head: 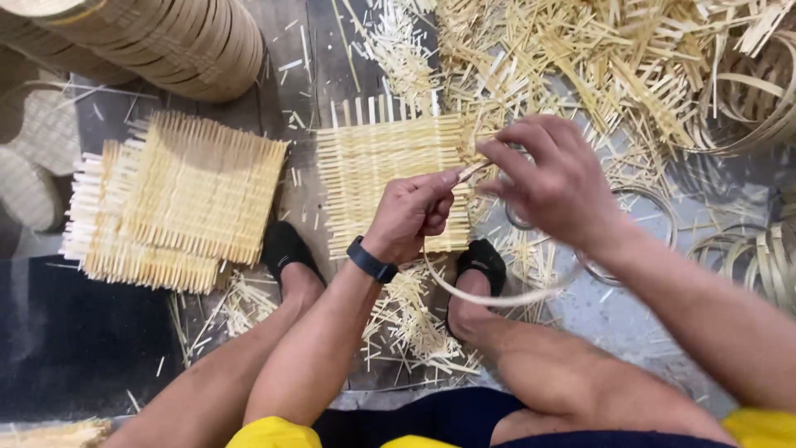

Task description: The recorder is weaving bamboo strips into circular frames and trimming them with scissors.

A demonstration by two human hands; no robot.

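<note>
— What is held in the hands?

— A thin bamboo strip [489,297], bent into a loop, is pinched at its upper end by the left hand [412,214], thumb and forefinger closed on it. The right hand [557,181] is closed on the same strip from the other side, just beside the left fingertips. The loop hangs down between the hands and over the right foot [479,265]. Part of its curve is lost behind the right hand and blurred by motion, so its full outline cannot be traced.

— And what lies under the hands?

— A woven bamboo mat [383,178] is seen flat on the floor, its lower right corner covered by both hands. Its lower edge is pinned by both feet in black socks, the left foot [286,249] at its left corner.

— What else is seen?

— A stack of similar mats [178,199] lies to the left. Loose bamboo offcuts [580,58] are scattered across the top right. A roll of coiled strips [166,37] is cut off by the top edge, and bent hoops [759,91] by the right edge. A dark wristband [371,259] is worn on the left wrist.
</note>
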